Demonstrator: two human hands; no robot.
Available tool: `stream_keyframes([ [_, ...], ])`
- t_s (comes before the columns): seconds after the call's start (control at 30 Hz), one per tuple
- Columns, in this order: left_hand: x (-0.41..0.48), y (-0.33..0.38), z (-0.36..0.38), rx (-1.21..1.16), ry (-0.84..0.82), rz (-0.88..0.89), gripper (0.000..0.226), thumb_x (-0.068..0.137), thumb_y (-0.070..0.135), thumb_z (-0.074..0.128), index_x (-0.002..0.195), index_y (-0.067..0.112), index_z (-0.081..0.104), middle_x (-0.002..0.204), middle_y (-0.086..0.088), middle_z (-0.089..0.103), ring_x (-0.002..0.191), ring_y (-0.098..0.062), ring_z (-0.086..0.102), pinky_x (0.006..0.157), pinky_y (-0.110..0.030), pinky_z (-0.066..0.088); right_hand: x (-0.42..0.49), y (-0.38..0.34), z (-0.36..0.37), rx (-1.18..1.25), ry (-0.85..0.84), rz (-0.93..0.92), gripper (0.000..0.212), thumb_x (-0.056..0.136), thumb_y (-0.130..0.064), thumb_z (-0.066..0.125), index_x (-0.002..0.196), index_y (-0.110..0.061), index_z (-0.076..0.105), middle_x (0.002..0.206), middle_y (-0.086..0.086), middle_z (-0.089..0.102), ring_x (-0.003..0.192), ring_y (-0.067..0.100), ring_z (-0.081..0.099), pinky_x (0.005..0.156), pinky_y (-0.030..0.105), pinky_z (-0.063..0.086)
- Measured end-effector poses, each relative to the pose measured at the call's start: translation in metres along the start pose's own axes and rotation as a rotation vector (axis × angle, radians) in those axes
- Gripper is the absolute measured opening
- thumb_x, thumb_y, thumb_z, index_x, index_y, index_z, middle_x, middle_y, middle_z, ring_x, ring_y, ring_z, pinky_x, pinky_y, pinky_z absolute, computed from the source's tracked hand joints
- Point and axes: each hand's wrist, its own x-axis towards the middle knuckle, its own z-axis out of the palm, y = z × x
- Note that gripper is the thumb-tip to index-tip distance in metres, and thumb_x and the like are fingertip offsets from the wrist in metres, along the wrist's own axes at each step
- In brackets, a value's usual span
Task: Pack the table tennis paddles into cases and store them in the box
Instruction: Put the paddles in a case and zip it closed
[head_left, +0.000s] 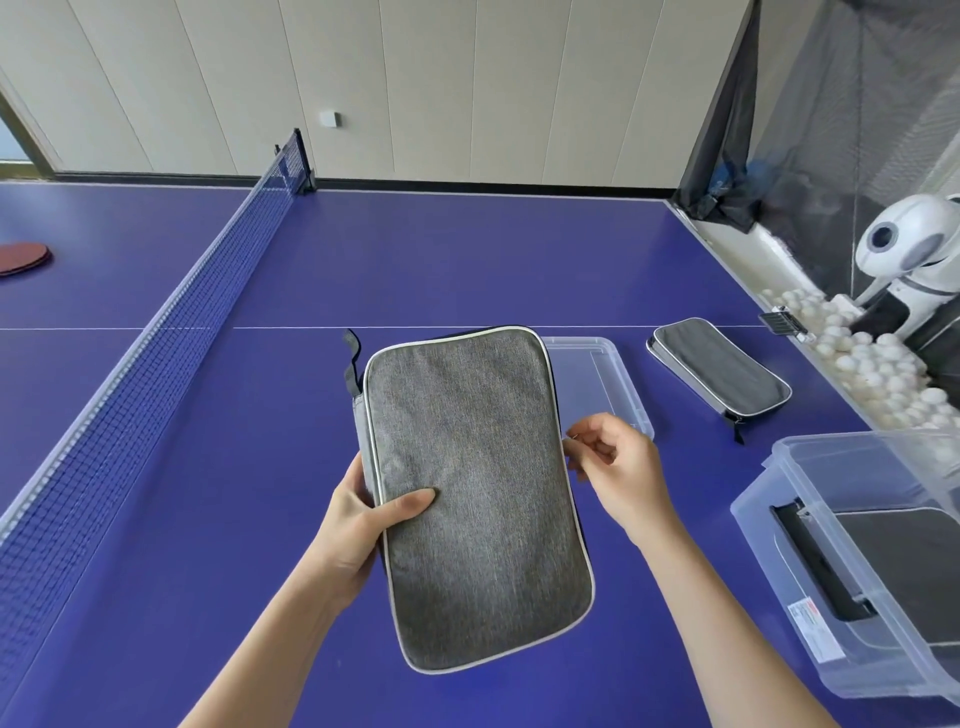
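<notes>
A grey fabric case (478, 493) was held in both hands above the blue worktop (208, 519).
A red paddle (23, 257) lay far left. The left hand (358, 525) gripped the case's left edge, and the right hand (618, 467) pinched its right edge, perhaps a zip pull, too small to tell. It looked light, soft and padded, best held by the piped edges. Its contents were hidden. The clear box (810, 587) at right was cut off.
</notes>
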Motion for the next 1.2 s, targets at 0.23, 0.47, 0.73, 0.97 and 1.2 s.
stream_keyframes([
  [0.23,0.002,0.007,0.004,0.069,-0.062,0.059,0.075,0.040,0.026,0.096,0.107,0.029,0.065,0.112,-0.006,0.071,0.102,-0.024,0.069,0.074,-0.029,0.058,0.005,-0.009,-0.007,0.025,-0.018,0.037,0.021,0.082,0.008,0.064,0.076,-0.012,0.062,0.056,-0.005,0.063,0.047,0.006,0.057,0.046,0.016,0.045],
  [0.47,0.004,0.016,0.003,0.171,-0.097,0.140,0.064,0.046,0.015,0.091,0.104,0.025,0.065,0.104,-0.009,0.073,0.095,-0.025,0.071,0.071,-0.029,0.058,0.001,-0.002,-0.017,0.022,-0.105,0.253,0.020,0.079,0.013,0.050,0.079,-0.004,0.061,0.055,0.001,0.064,0.047,0.016,0.051,0.053,0.024,0.045],
  [0.73,0.002,0.013,-0.005,0.225,-0.123,0.104,0.064,0.046,0.017,0.092,0.104,0.026,0.065,0.102,-0.011,0.073,0.096,-0.028,0.070,0.072,-0.030,0.057,-0.016,0.003,-0.033,-0.067,-0.413,0.405,0.008,0.085,0.002,0.060,0.083,0.006,0.066,0.059,0.006,0.063,0.051,0.013,0.054,0.051,0.020,0.044],
  [0.97,-0.006,0.013,-0.013,0.278,-0.180,0.049,0.069,0.048,0.015,0.091,0.111,0.025,0.064,0.109,-0.010,0.071,0.101,-0.026,0.069,0.074,-0.028,0.057,-0.030,0.004,-0.038,0.025,-0.657,0.611,0.021,0.090,-0.004,0.049,0.069,-0.004,0.052,0.057,0.009,0.052,0.048,0.017,0.042,0.040,0.020,0.021],
  [1.2,-0.012,0.008,-0.014,0.276,-0.163,0.032,0.069,0.050,0.008,0.088,0.111,0.022,0.062,0.107,-0.008,0.071,0.100,-0.025,0.069,0.072,-0.026,0.057,-0.036,0.011,-0.033,0.182,-0.424,0.535,0.022,0.089,0.004,0.049,0.072,0.001,0.062,0.057,0.013,0.059,0.046,0.016,0.048,0.040,0.020,0.026],
])
